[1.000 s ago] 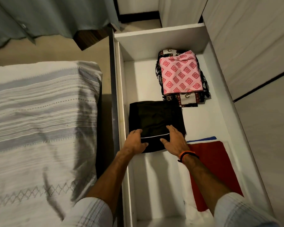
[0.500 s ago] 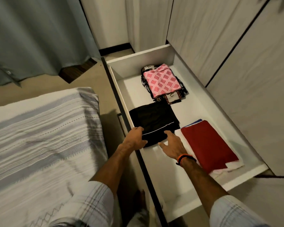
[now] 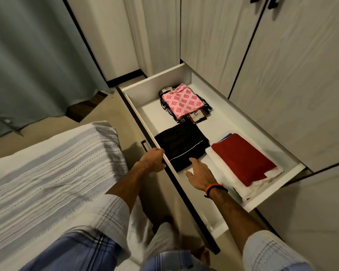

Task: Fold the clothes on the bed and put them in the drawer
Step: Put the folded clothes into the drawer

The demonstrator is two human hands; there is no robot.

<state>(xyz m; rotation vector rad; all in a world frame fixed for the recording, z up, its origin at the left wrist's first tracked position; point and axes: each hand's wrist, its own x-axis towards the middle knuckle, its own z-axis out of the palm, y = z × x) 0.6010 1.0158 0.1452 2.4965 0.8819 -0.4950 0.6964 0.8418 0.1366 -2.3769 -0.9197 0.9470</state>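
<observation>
Bed (image 3: 53,173) beside open drawer (image 3: 223,118)

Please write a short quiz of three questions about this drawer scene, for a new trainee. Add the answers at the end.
1. True or false: the black folded garment lies on top of the red folded garment.
2. Which garment lies at the far end of the drawer? A) the red one B) the pink patterned garment C) the black one
3. Fill in: the left hand rests on the drawer's front ____.

Key
1. False: they lie side by side, the black one nearer the drawer's front.
2. B
3. Edge. The right hand is open, its fingers reaching to the near edge of the black garment.
</observation>
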